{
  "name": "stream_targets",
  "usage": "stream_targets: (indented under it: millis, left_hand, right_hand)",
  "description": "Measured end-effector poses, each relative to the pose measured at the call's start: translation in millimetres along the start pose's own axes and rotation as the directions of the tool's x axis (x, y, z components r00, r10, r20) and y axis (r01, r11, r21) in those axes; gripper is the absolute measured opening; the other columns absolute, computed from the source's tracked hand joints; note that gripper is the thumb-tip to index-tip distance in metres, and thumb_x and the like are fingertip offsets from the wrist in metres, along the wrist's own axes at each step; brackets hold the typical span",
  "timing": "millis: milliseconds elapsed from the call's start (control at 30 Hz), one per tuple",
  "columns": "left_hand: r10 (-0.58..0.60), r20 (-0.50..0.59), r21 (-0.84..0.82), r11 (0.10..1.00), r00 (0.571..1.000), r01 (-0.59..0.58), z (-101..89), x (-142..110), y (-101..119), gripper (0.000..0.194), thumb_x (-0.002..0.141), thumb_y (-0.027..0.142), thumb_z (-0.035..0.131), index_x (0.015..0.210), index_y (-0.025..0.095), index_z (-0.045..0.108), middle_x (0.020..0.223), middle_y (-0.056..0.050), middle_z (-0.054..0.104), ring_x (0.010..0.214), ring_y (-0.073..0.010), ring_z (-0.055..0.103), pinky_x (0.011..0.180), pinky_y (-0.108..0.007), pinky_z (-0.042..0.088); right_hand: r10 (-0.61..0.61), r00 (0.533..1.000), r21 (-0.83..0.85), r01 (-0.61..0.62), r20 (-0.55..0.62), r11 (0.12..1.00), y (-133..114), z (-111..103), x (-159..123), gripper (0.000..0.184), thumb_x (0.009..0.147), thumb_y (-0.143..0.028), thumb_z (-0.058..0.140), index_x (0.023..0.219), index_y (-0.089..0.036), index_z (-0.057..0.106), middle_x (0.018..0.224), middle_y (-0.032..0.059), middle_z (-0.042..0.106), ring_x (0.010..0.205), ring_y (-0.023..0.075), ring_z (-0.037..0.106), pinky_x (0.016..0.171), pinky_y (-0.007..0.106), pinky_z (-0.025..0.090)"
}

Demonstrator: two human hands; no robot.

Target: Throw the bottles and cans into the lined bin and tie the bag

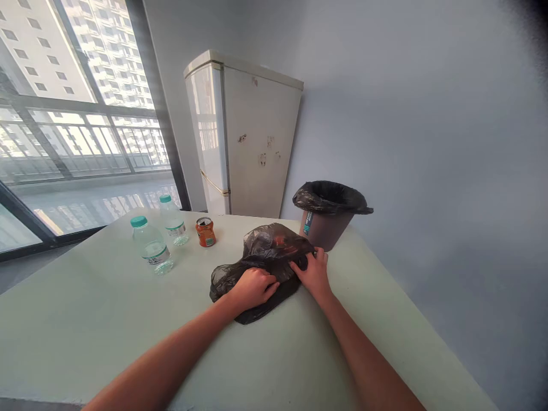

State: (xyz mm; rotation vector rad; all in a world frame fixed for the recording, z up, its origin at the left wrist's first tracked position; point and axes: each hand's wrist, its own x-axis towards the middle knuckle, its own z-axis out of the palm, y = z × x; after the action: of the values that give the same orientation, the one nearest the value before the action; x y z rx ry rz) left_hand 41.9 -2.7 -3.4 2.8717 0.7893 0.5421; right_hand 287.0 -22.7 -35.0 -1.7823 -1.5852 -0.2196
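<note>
A thin black plastic bag point(261, 245) lies crumpled on the table, with something reddish showing faintly through its film. My left hand point(253, 286) rests on the near left part of the bag, fingers curled into the plastic. At the bag's right side, my right hand point(314, 274) grips the film between thumb and fingers. Just behind that hand stands a brownish trash bin point(327, 229), lined with another black bag point(310, 197) folded over its rim. What lies under the left palm is hidden.
Left of the bag stand an orange drink can point(206, 233) and two clear bottles with teal caps, a nearer bottle point(154, 248) and a farther bottle point(173, 222). All are on the pale table point(107, 319). Behind it are a white fridge point(261, 125) and a grey wall point(428, 142).
</note>
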Motion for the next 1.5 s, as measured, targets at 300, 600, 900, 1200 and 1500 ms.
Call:
stream_targets:
  millis: [300,600,900,1200,1500]
  left_hand:
    - [0.018,-0.130,-0.117,0.993,0.991,-0.034,0.3,-2.1,-0.5,0.022,0.101,0.026,0.055,0.120,0.021,0.065,0.122,-0.011,0.071,0.109,-0.0253,0.067,0.098,-0.041,0.055]
    - [-0.056,-0.197,-0.124,0.992,0.979,0.032,1.2,-2.9,-0.5,0.041,0.099,0.025,0.057,0.140,0.021,0.054,0.149,-0.013,0.057,0.132,-0.0309,0.057,0.111,-0.052,0.051]
    - [-0.130,-0.332,-0.115,0.989,0.934,0.097,-11.2,-3.4,-5.0,0.063,0.096,0.031,0.066,0.154,0.024,0.042,0.152,-0.014,0.052,0.138,-0.0324,0.051,0.117,-0.052,0.044]
    - [-0.169,-0.357,-0.195,0.975,0.918,0.104,-10.9,-4.6,-11.6,0.077,0.088,0.041,0.079,0.154,0.026,0.042,0.147,-0.013,0.057,0.136,-0.0338,0.054,0.115,-0.053,0.046]
    - [-0.125,-0.474,-0.273,0.962,0.872,-0.010,-21.3,-7.0,1.5,0.067,0.091,0.044,0.075,0.147,0.025,0.043,0.142,-0.015,0.057,0.134,-0.0312,0.056,0.113,-0.051,0.049]
  right_hand:
    - [0.049,0.997,0.137,-0.040,-0.066,0.990,4.1,3.4,4.0,0.045,0.090,-0.059,0.065,0.108,-0.018,0.066,0.113,0.0131,0.052,0.107,0.0319,0.051,0.101,0.050,0.048]
    - [0.087,0.992,0.038,-0.090,0.092,0.995,-0.4,6.4,1.0,0.066,0.071,-0.062,0.082,0.119,-0.019,0.070,0.116,0.0146,0.056,0.110,0.0372,0.053,0.101,0.054,0.048]
    - [-0.029,0.946,0.643,-0.197,0.323,0.740,-16.9,-11.6,-1.5,0.055,0.083,-0.050,0.077,0.127,-0.024,0.055,0.124,0.0075,0.064,0.112,0.0277,0.063,0.102,0.043,0.051]
    - [-0.025,0.893,0.850,-0.419,0.450,0.319,-17.4,-9.9,-2.2,0.043,0.093,-0.058,0.066,0.121,-0.025,0.065,0.123,0.0048,0.071,0.114,0.0273,0.067,0.099,0.038,0.053]
    - [-0.011,0.824,0.798,-0.546,0.567,0.255,-25.1,-8.3,-4.3,0.076,0.092,-0.086,0.039,0.118,-0.024,0.074,0.109,0.0080,0.078,0.109,0.0298,0.070,0.101,0.044,0.053]
